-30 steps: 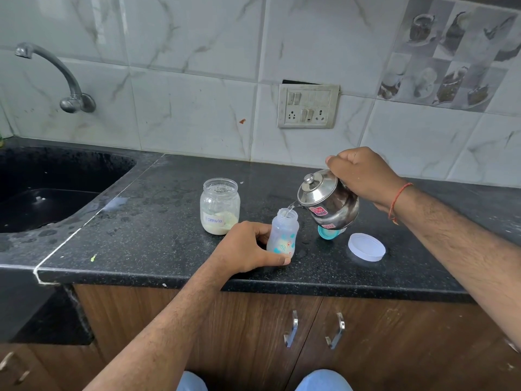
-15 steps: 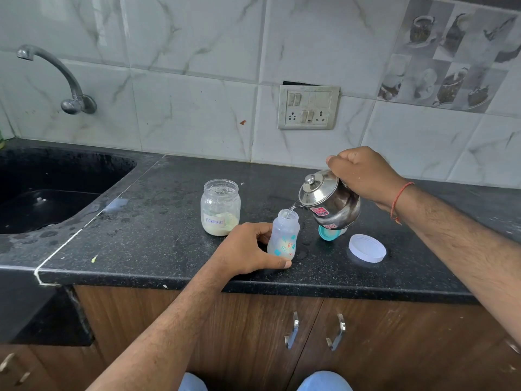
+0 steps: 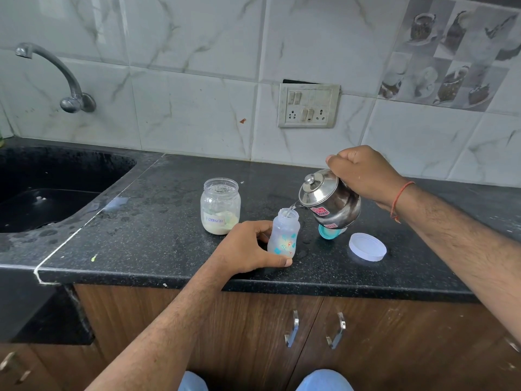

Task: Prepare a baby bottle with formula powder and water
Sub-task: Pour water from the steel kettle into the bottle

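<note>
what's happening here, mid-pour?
Yes. The right hand tilts a small steel kettle so that a thin stream of water runs from its spout into the open baby bottle, which the left hand steadies upright on the black counter. The formula jar stands open beside it, its white lid lying to the right. A teal bottle cap sits under the kettle.

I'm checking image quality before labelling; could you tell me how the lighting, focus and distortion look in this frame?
Head view: soft, even light with faint shadows; bright glare on the steel kettle; baby bottle and formula jar are sharp; wide-angle distortion bows the countertop edge and tile lines towards the borders.
</note>
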Demonstrator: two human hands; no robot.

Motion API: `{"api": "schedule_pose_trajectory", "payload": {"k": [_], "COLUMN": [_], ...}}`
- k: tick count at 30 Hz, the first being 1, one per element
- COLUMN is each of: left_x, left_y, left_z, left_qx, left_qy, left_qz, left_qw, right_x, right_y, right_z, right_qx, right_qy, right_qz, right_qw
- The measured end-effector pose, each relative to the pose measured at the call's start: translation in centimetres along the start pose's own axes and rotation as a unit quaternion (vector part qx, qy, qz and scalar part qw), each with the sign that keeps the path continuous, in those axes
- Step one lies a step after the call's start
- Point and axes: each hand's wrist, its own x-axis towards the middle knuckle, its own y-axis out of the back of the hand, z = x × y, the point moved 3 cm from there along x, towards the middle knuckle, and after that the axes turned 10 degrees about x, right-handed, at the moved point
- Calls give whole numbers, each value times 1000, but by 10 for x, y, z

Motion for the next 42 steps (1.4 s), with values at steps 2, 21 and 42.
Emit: {"api": "schedule_pose_trajectory", "payload": {"k": [2,21,42], "left_x": [0,0,0], "left_y": [0,0,0], "left_z": [0,-2,-1], "left_qx": [1,8,1], "left_qy": [0,1,6], "left_qz": [1,-6,-6], "left_qw": [1000,1000,1000], "right_x": [-1,1,1], "right_y": [1,4,8], "right_z": [-1,-4,-10], "right_qx": [-5,-16,-49], "right_qy": [3,12,13], "right_qz": [-1,-3,-7], "right_qw": [1000,1000,999]}}
